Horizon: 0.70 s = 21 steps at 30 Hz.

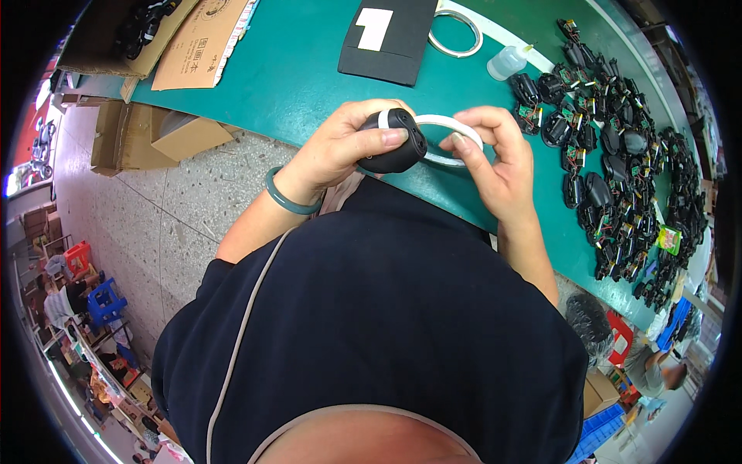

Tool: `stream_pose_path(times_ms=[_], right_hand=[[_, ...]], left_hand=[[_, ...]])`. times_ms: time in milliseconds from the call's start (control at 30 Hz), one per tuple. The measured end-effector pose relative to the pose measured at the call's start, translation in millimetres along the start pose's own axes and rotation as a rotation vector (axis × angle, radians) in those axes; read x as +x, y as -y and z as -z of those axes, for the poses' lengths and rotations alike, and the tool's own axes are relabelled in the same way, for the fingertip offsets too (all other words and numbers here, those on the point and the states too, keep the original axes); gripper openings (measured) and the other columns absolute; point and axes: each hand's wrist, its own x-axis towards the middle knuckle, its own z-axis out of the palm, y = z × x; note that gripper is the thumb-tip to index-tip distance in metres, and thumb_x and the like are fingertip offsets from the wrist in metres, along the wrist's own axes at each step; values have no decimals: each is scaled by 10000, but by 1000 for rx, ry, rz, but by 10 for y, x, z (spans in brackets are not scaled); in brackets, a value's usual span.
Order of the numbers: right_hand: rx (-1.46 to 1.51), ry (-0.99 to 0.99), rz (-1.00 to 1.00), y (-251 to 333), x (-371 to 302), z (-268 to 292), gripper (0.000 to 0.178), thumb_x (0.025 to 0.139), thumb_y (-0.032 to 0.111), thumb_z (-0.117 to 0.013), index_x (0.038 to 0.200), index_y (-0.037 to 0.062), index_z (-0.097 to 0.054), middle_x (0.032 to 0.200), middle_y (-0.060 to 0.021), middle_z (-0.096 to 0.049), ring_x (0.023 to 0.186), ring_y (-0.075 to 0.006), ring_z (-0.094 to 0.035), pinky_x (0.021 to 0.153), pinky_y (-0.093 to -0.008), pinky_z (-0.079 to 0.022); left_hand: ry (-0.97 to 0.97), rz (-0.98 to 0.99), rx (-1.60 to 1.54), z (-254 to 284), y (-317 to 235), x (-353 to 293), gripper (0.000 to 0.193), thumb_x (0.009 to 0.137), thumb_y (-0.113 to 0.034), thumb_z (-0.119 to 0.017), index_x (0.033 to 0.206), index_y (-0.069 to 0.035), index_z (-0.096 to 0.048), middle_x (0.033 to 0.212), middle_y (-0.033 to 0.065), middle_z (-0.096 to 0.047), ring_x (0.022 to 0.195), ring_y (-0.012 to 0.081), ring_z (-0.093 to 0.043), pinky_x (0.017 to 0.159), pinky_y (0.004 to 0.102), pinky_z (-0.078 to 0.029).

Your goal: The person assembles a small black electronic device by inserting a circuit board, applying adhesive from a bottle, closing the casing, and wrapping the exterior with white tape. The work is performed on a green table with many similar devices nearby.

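Note:
Above the near edge of the green table, my left hand (331,148) is closed around a black rounded plastic housing (403,155), its thumb pressed on top. Recessed openings show on the housing's right end, and a white strip (383,120) lies across its upper part. Close beside it, my right hand (506,164) pinches a roll of white tape (473,133) between thumb and fingers. The roll's ring reaches to the housing; whether a tape end joins the two I cannot tell.
Many black housings (599,193) with exposed circuit boards cover the table's right side. A translucent bottle (506,63), another tape roll (474,46) and a black board (386,66) lie beyond my hands. Cardboard boxes (189,138) stand at left. People sit in the background.

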Motion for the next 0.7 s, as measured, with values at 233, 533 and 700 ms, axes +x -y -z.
stream_pose_path(times_ms=[233, 533, 700], right_hand=[[-72, 99, -17, -14, 7, 105, 202, 758, 67, -770, 898, 48, -625, 664, 27, -605, 562, -20, -455, 507, -181, -352], [-160, 134, 56, 56, -21, 88, 278, 678, 27, -830, 857, 46, -618, 682, 27, -579, 572, -28, -474, 501, -186, -347], [-188, 64, 109, 49, -14, 32, 275, 664, 107, -855, 792, 52, -618, 634, 31, -524, 518, -42, -419, 465, -193, -344]], left_hand=[[43, 224, -101, 49, 20, -53, 725, 915, -637, -438, 971, 63, -619, 959, 136, -591, 883, 176, -573, 795, 276, -453], [58, 131, -89, 8, -85, -23, 433, 938, -393, -528, 924, 28, -632, 780, 51, -590, 653, 87, -524, 560, 211, -411], [14, 91, -140, -16, -95, -28, 402, 928, -355, -548, 963, 38, -632, 811, 55, -618, 696, 77, -548, 593, 203, -434]])
